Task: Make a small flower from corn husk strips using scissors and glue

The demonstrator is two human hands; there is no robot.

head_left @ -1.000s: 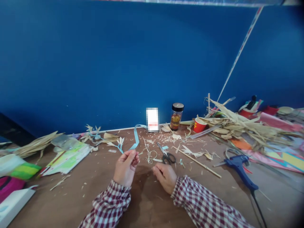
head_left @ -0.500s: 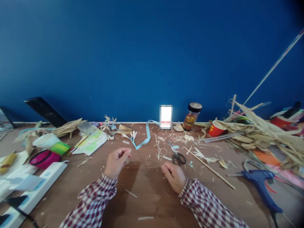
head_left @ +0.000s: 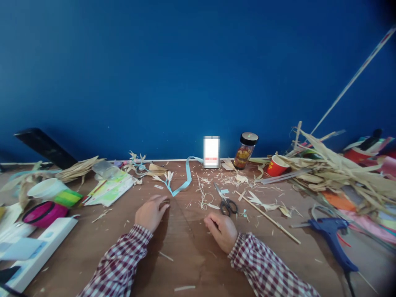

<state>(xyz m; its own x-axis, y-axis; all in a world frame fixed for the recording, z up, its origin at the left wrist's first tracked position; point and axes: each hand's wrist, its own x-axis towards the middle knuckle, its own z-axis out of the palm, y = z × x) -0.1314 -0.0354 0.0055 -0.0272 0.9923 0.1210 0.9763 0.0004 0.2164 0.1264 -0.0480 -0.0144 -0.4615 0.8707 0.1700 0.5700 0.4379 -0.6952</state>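
My left hand [head_left: 151, 213] is low over the brown table, thumb and fingertips drawn near each other. Anything between them is too small to make out. On the right, my right hand [head_left: 221, 231] is curled closed, and its contents, if any, are hidden. A thin dark line runs between the hands; I cannot tell whether it is thread. Just beyond the left hand lies a pale husk flower [head_left: 167, 178], at the end of a light blue ribbon [head_left: 188, 175]. Black-handled scissors [head_left: 228, 206] lie just beyond the right hand, beside a thin stick [head_left: 269, 218].
A blue glue gun [head_left: 332, 235] and a heap of dried husks [head_left: 328, 169] are at right. A lidded jar [head_left: 246, 152] and red paper cup [head_left: 277, 166] stand at the back. At left are a white power strip [head_left: 46, 251] and pink pouch [head_left: 45, 213]. Scraps litter the table.
The view has turned slightly right, so things on the table appear further left. My left hand's fingers have shifted to a flatter pose. My right hand remains curled.
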